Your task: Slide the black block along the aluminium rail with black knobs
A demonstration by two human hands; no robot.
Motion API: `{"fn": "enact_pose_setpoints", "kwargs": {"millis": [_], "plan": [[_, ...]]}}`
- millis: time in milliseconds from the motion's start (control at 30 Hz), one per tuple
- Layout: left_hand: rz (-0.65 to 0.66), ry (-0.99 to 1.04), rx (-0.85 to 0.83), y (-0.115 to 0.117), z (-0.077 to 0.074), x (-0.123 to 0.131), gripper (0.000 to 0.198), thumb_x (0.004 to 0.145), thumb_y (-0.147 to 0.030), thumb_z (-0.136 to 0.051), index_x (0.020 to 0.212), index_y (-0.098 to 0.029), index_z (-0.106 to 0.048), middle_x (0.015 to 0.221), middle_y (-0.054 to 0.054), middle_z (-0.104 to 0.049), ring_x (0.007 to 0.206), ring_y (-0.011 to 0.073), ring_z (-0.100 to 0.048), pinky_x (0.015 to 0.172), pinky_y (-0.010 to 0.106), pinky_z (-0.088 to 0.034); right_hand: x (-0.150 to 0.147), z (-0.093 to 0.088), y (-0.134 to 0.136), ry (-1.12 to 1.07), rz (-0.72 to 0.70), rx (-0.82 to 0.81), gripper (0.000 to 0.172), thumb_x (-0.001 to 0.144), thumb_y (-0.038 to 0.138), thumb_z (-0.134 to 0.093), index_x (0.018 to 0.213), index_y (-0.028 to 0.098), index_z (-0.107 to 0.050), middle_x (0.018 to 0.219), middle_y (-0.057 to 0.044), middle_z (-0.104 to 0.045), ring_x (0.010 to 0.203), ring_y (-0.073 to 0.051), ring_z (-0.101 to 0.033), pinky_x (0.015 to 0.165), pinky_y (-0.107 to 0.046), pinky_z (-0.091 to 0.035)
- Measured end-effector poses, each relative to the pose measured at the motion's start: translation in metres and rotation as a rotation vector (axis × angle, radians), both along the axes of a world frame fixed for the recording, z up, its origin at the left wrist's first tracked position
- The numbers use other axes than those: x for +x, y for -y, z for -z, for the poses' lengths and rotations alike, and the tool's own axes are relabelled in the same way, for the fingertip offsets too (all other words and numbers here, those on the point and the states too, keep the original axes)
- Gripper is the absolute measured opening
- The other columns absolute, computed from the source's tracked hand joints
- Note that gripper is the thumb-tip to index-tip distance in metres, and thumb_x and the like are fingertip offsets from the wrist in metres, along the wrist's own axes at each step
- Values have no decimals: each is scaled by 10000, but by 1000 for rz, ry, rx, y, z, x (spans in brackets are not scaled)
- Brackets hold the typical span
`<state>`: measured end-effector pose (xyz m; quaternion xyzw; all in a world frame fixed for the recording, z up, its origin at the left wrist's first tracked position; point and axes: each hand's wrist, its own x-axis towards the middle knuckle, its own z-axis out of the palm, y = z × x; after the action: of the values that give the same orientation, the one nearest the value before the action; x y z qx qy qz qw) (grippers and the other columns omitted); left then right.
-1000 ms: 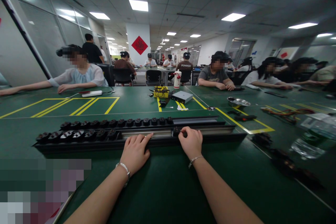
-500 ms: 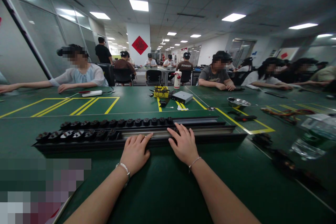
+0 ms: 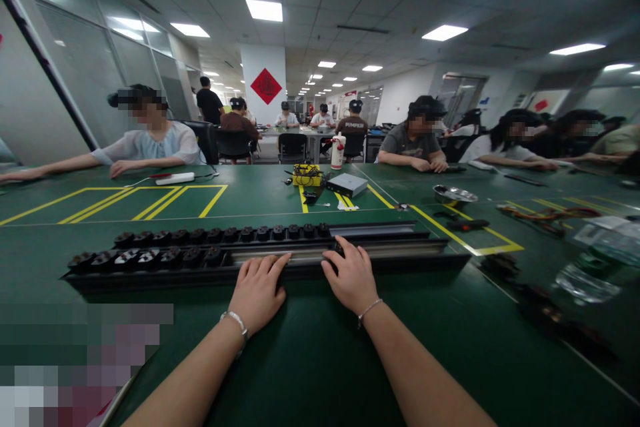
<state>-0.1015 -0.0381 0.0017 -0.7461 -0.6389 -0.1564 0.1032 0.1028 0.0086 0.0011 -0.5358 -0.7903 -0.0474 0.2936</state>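
Observation:
A long black rail (image 3: pixel 400 265) lies across the green table, with several round black sockets (image 3: pixel 171 257) in its left part and a bare metal channel in the middle. Behind it is a second black rail (image 3: pixel 390 229), also carrying a row of black sockets. My left hand (image 3: pixel 259 290) rests on the front rail's near edge, fingers apart, nothing held. At the channel, right of it, my right hand (image 3: pixel 353 275) has its thumb and fingers around a small black socket (image 3: pixel 339 248), mostly hidden by the fingers.
Toward the back stand a yellow box with cables (image 3: pixel 307 175), a grey box (image 3: pixel 347 185) and a white bottle (image 3: pixel 338 151). At right are a metal bowl (image 3: pixel 454 195), a plastic bottle (image 3: pixel 595 267) and dark parts (image 3: pixel 545 310). Several people sit around the tables.
My right hand's index finger has drawn in slightly around the black socket, which shows more now. My left hand has stayed put. A standing person in the background has shifted right.

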Motion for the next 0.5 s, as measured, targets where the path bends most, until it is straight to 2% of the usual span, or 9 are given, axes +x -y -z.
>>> {"fn": "enact_pose_setpoints", "kwargs": {"millis": [333,400,500], "plan": [[5,-2,13,-1,2,-1,614,729,-239,-493,1328,-307,-371,1208,23,-539,1073,230,-443,977,384,-256,1,0,-2,-22,-8,8,302,878,397,-403,1020,295,-649,1338,-63,-448,1208,-211,-412,1017,-430,-239],[8,1,8,0,1,-1,612,731,-241,-491,1328,-304,-371,1213,25,-536,1078,230,-441,979,384,-254,2,0,-3,-29,-15,16,316,884,382,-392,1096,317,-617,1337,-56,-454,1207,-204,-415,1013,-424,-246],[9,7,2,0,1,-2,608,731,-238,-490,1326,-300,-375,1210,26,-537,1079,227,-441,978,380,-255,3,1,-5,-68,-17,18,393,895,341,-369,1272,311,-476,1323,-52,-479,1205,-180,-423,1011,-405,-256]]}}
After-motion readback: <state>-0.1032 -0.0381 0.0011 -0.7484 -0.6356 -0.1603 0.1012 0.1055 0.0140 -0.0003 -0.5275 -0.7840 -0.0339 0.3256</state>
